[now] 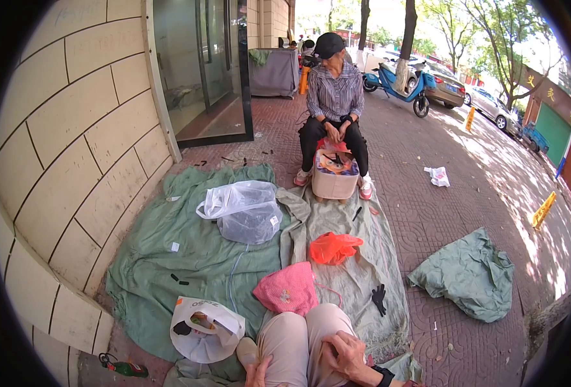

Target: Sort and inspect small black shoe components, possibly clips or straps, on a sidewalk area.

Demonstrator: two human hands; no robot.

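Beige knees (289, 345), bottom centre, and 2 hands resting on them: the right grip (345, 355) bunches loosely over the thigh, the left grip (258, 373) is cut by the lower edge; whether either pinches anything, I cannot tell. Beyond, lower centre, the pink cloth bag (289, 288) trails a cord (329, 293) a shifting foot could snag. Lower left, the white bag (211, 350) gapes beside the shoe (247, 353); 1 nudge might spill it. Right of centre, a gust could shift the black glove (378, 298).

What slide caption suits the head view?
Left hand and right hand against beige trousers, pink cloth just ahead, green sheet spread leftward, and a person in a black cap seated opposite.
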